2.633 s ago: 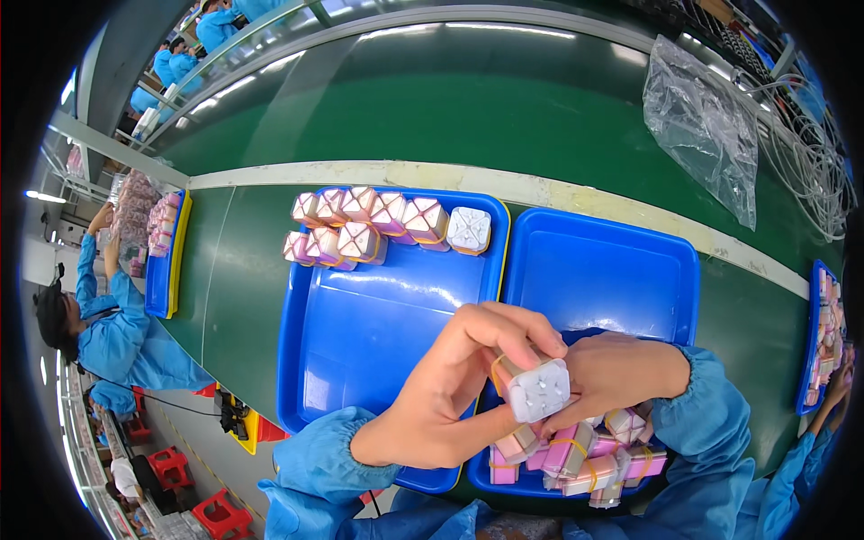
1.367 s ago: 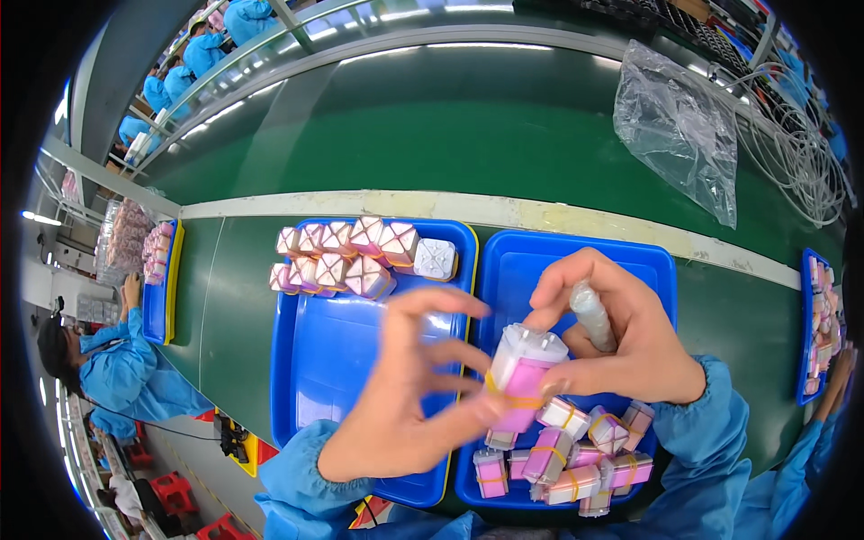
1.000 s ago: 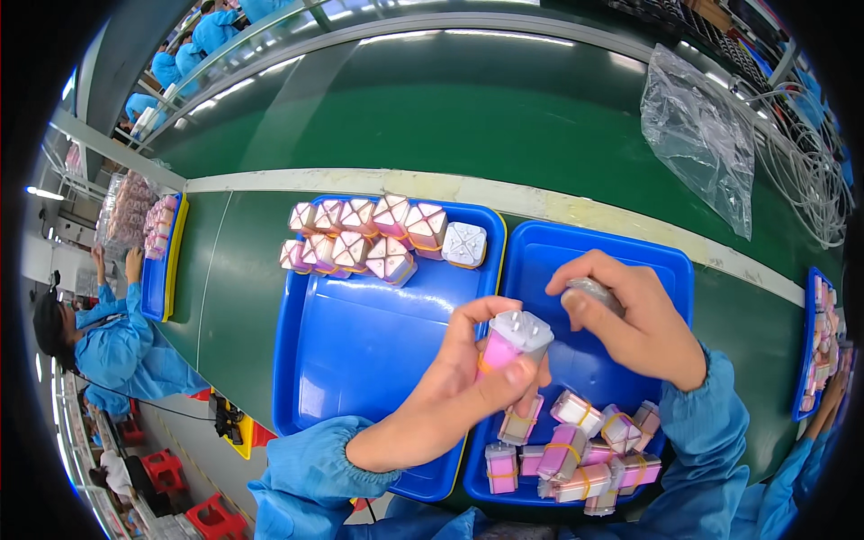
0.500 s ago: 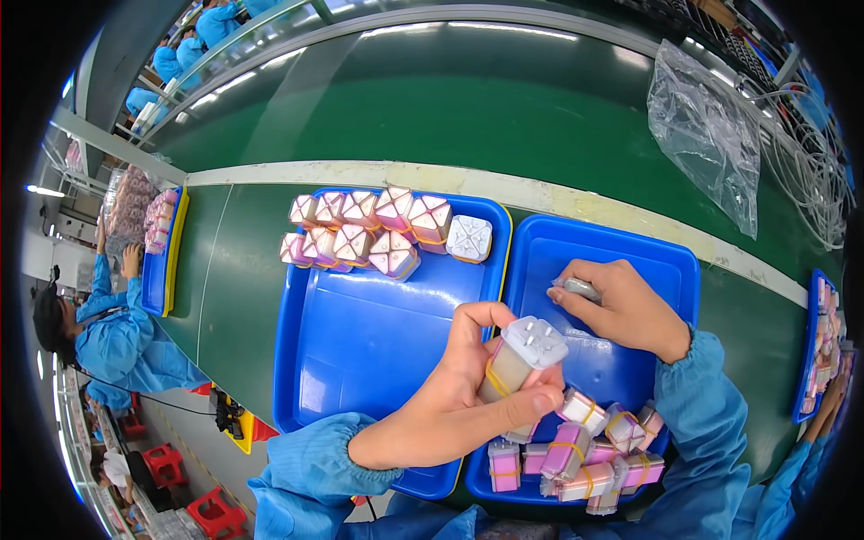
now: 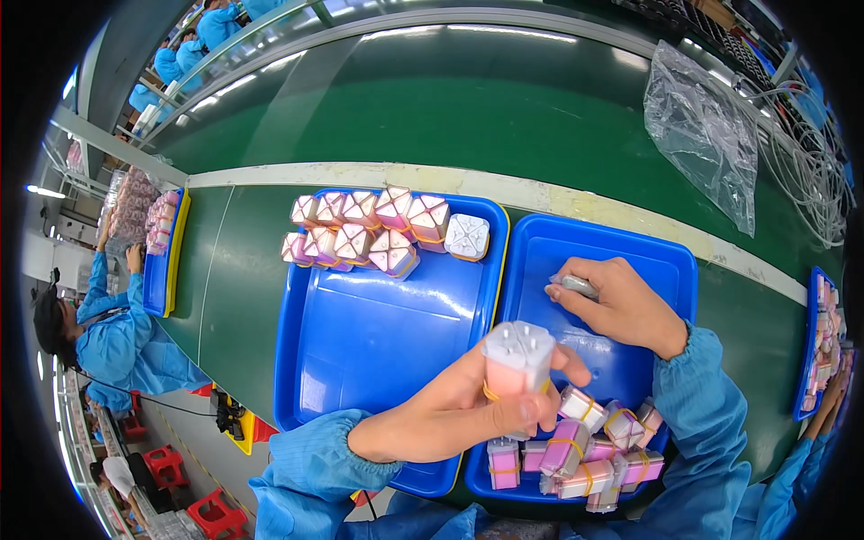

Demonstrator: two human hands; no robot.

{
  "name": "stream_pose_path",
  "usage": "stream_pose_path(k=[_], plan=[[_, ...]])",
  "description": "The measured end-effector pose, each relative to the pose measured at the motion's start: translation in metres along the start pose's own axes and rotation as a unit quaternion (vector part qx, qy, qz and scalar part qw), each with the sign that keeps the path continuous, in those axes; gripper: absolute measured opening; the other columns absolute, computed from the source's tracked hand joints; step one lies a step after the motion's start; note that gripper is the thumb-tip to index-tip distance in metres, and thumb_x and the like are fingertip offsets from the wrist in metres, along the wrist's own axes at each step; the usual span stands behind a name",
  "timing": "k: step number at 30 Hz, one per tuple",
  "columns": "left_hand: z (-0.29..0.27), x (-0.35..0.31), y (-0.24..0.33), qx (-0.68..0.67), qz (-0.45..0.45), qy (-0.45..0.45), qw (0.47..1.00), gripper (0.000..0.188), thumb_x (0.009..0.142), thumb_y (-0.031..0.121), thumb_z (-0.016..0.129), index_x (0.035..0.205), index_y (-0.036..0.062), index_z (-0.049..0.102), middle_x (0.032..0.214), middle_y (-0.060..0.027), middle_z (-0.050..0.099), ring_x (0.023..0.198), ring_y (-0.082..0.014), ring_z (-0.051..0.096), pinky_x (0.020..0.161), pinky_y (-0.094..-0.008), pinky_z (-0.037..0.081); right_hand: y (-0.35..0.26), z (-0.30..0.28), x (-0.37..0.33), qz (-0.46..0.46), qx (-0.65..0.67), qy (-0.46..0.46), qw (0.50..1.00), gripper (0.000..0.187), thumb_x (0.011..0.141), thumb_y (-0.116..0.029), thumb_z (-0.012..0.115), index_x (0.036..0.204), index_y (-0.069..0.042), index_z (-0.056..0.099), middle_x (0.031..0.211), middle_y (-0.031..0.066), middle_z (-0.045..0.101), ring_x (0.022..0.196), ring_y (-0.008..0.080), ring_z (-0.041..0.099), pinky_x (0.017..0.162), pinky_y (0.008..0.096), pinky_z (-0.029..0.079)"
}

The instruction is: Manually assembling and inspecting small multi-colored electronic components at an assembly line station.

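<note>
My left hand [image 5: 441,409] grips an upright block-shaped bundle [image 5: 519,354] with pink sides, a yellow rubber band and a whitish, translucent cap bearing small prongs. To its right, over the right blue tray [image 5: 598,236], my right hand [image 5: 625,306] is closed round a small, rounded grey object [image 5: 578,286]; its kind does not show. Below both hands, a pile of similar pink and silver banded bundles [image 5: 567,445] lies in that tray's near end. In the left blue tray [image 5: 297,342], two rows of bundles [image 5: 357,210] stand at the far end, with a whiter one [image 5: 468,236] at their right.
A pale strip [image 5: 504,184] runs along the green bench behind the trays. Beyond it lie a clear plastic bag [image 5: 697,126] and coiled white cables [image 5: 805,180]. Another blue tray [image 5: 153,270] and a co-worker [image 5: 117,333] are at left; a further filled tray [image 5: 810,351] is at right.
In my left hand the bundle has turned, showing a pink side instead of a greyish one, and the fingers have shifted on it. My right hand stays almost where it was.
</note>
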State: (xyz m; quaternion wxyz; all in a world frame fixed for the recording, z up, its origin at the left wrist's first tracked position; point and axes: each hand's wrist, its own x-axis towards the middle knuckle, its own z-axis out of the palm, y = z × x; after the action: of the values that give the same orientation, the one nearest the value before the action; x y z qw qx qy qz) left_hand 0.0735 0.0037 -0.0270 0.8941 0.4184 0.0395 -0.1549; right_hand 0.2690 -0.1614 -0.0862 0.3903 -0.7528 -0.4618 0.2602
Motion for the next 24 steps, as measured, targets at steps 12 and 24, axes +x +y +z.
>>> stream_pose_path(k=[12, 24], plan=[[0.000, -0.002, -0.013, 0.006, 0.090, -0.027, 0.996, 0.060, 0.102, 0.030, 0.063, 0.150, 0.0137, 0.031, 0.119, -0.0226, 0.053, 0.091, -0.0265, 0.059, 0.081, -0.0412, 0.050, -0.001, -0.003, -0.002, 0.020, -0.033, -0.019, 0.999, 0.020, 0.096, -0.022, 0.070, 0.098, -0.002, 0.070, 0.079, 0.0164, 0.071, 0.068, 0.0296, 0.069, 0.061, 0.0374, 0.050], [0.000, 0.007, -0.002, 0.440, 0.322, -0.025, 0.838, 0.049, 0.092, -0.006, 0.067, 0.132, 0.0098, 0.044, 0.127, -0.0235, 0.052, 0.104, -0.0302, 0.067, 0.093, -0.0447, 0.054, 0.004, -0.002, -0.003, -0.008, -0.042, -0.005, 0.999, 0.022, 0.097, -0.023, 0.069, 0.097, -0.001, 0.070, 0.080, 0.0159, 0.072, 0.069, 0.0289, 0.071, 0.060, 0.0365, 0.051]])
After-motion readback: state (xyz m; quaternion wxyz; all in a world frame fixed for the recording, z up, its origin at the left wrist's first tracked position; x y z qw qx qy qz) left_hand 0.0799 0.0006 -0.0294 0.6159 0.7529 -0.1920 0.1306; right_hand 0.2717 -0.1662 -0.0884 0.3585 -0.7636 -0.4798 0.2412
